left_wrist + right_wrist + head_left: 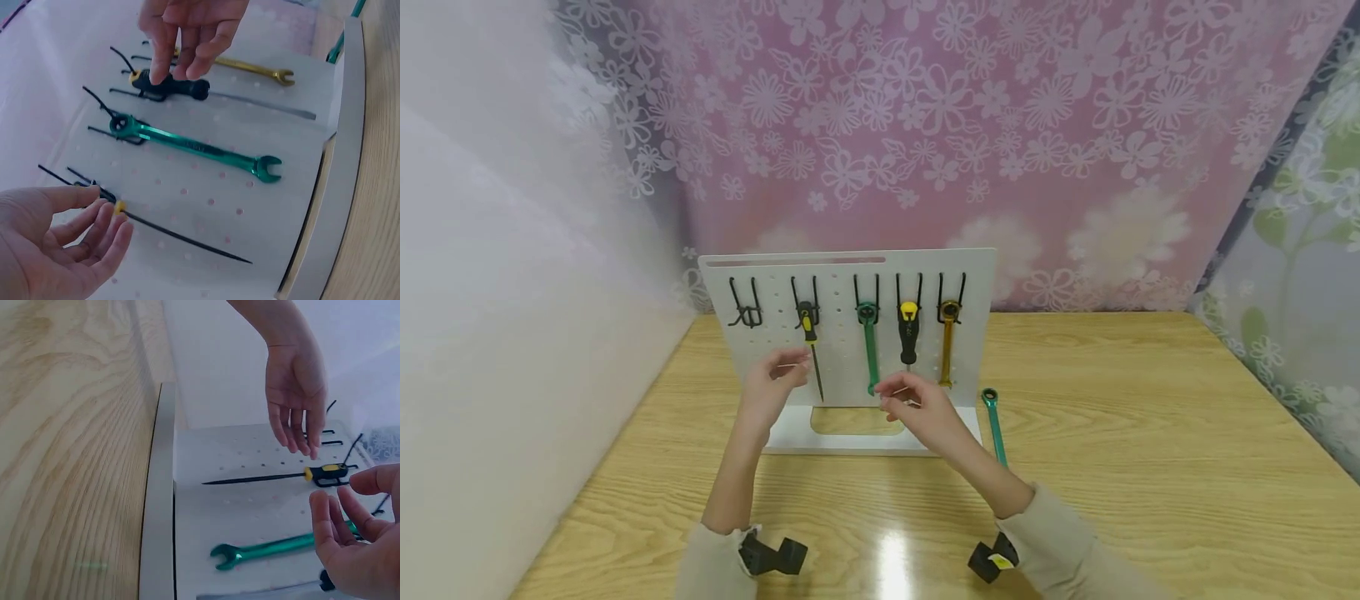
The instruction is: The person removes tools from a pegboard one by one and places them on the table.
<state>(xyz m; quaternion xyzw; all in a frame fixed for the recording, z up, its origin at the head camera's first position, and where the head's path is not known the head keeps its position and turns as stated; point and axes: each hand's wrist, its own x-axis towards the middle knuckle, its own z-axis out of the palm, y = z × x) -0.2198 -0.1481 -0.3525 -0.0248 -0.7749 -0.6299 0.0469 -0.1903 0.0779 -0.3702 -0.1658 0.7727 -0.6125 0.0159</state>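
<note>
A white pegboard [760,367] carries tools on black hooks. My left hand [772,385] is in front of the board beside a slim black-and-yellow screwdriver [807,323], its fingers loosely bent with nothing in them. The right wrist view shows that hand [297,394] apart from the screwdriver [256,479]. My right hand [921,404], also holding nothing, hovers before the lower end of a hanging green wrench [870,346]. Right of that wrench hangs a thicker black screwdriver with a yellow top [908,333], then a gold wrench [947,342].
The leftmost hook [747,315] on the board bears no tool. Another green wrench [994,421] lies on the wooden table [1135,433], just right of the board's white base [790,440]. A white wall [512,292] bounds the left side, and a flowered curtain hangs behind.
</note>
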